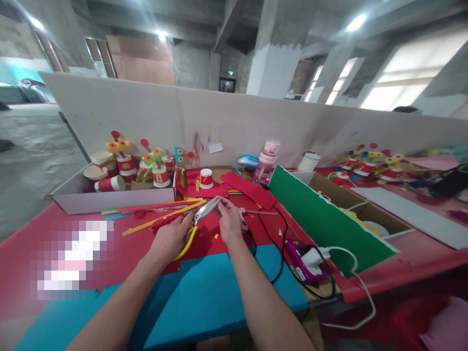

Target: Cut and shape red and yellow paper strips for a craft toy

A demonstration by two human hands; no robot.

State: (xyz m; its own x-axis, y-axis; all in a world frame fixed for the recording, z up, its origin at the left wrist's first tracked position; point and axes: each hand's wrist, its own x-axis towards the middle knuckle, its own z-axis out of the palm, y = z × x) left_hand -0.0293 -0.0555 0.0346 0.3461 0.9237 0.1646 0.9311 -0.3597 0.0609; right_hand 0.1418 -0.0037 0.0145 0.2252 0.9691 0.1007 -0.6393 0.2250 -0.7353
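Note:
Scissors (206, 209) with yellow handles lie between my two hands, the silver blades pointing up and to the right. My left hand (170, 243) is closed by the pivot and the yellow handle. The fingertips of my right hand (229, 219) are pinched together at the blade tips; a small reddish bit shows there, too small to make out. Yellow paper strips (161, 219) lie on the red surface beyond my left hand. A pink glue gun (243, 220) lies just right of my right hand. Blue paper (204, 287) is spread under my forearms.
A white box (120, 201) of cup figures stands at left. One red and white cup (206, 179) sits ahead. At right are a green-sided box (321, 219) and a purple power strip (305, 261) with cables. A pink bottle (267, 158) stands near the partition (234, 122).

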